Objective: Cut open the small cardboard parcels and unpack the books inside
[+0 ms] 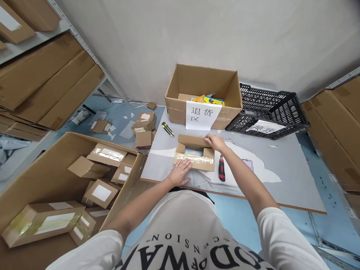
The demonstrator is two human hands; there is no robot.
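A small cardboard box (194, 141) stands on the table in front of me with its flaps unfolded. Inside it lies something pale blue, partly hidden by the walls and flaps. Clear tape shines along its front flap. My left hand (180, 172) rests open on the front left part of this box, fingers lying over the taped flap. At the back right corner, my right hand (215, 142) is closed on the rear flap. A red and black utility knife (222, 168) lies just right of the box. A yellow and black utility knife (168, 129) lies farther back on the left.
Behind stands a large carton (174, 112) with colourful packages and a paper sign (202, 115). A black plastic crate (270, 108) is to its right. At left, a big carton (64, 150) holds several taped boxes. Shelves with long cartons (50, 82) flank the table (292, 168).
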